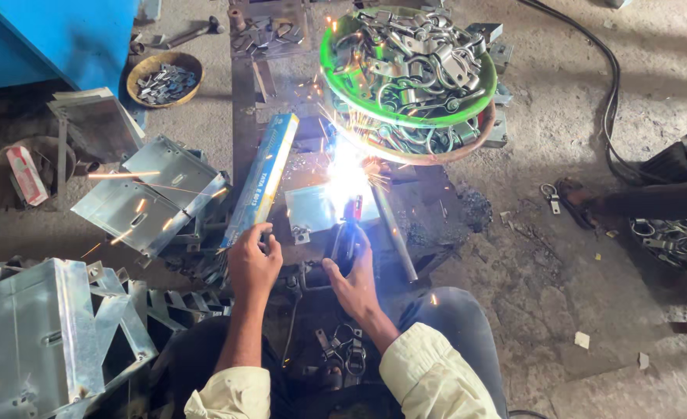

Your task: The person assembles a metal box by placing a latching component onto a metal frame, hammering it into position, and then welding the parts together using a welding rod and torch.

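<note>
- My right hand (357, 273) is clenched around the welding electrode holder (349, 233), which points away from me toward the middle of the steel workbench (244, 116).
- The arc (345, 177) burns white at the holder's tip, on the far edge of a small galvanised sheet-metal piece (312, 209) lying flat on the bench; sparks scatter to the left and upward.
- My left hand (252, 262) rests at the bench's near edge, fingers curled; I cannot tell what they grip. Its fingertips touch the near end of a long blue electrode packet (264, 174).
- A steel rod (394, 233) lies just right of the holder.
- A green bowl (329, 74) heaped with metal clamps sits at the bench's far right.
- Folded galvanised boxes (145, 194) are stacked left of the bench.
</note>
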